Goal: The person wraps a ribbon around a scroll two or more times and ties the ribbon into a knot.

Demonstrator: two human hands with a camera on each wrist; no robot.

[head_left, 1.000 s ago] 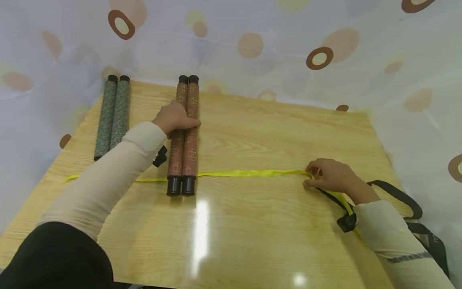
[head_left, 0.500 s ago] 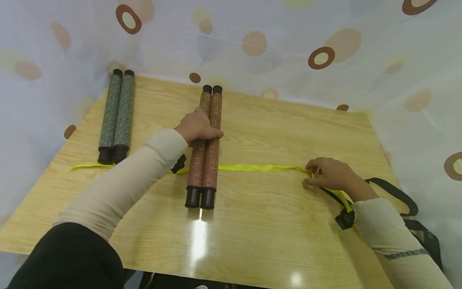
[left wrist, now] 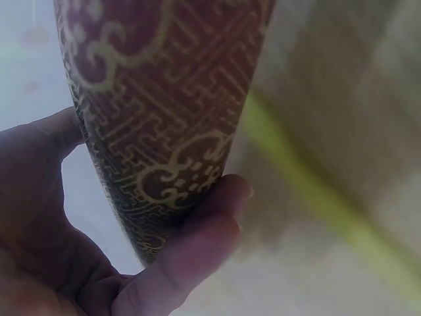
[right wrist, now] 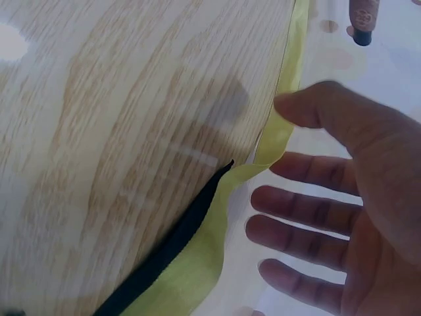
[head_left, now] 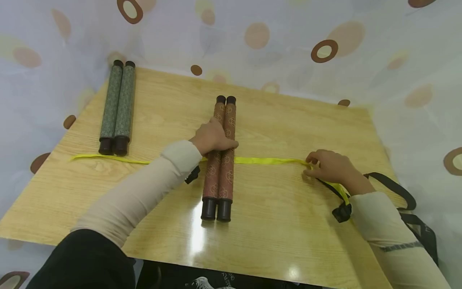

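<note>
My left hand (head_left: pixel 213 137) grips a pair of reddish-brown patterned scrolls (head_left: pixel 218 176) with black end knobs, lying side by side. In the left wrist view one patterned scroll (left wrist: pixel 158 85) shows between the thumb and the curled fingers (left wrist: pixel 191 257). The scrolls cross over a long yellow ribbon (head_left: pixel 267 160) stretched across the table. At its right part my right hand (head_left: pixel 332 166) pinches the ribbon; the right wrist view shows the thumb (right wrist: pixel 302 108) on the ribbon (right wrist: pixel 289 72) and the other fingers extended. Whether the brown scrolls touch the table I cannot tell.
Two grey-green scrolls (head_left: pixel 123 104) with dark knobs lie together at the table's back left, just behind the ribbon's left end. A black strap (head_left: pixel 393 186) trails beside my right forearm. Patterned cloth (head_left: pixel 281 52) surrounds the wooden table (head_left: pixel 162 96).
My left hand has moved right and toward me with the brown scrolls in its grip. The right hand stays at the ribbon. The head view has shifted slightly.
</note>
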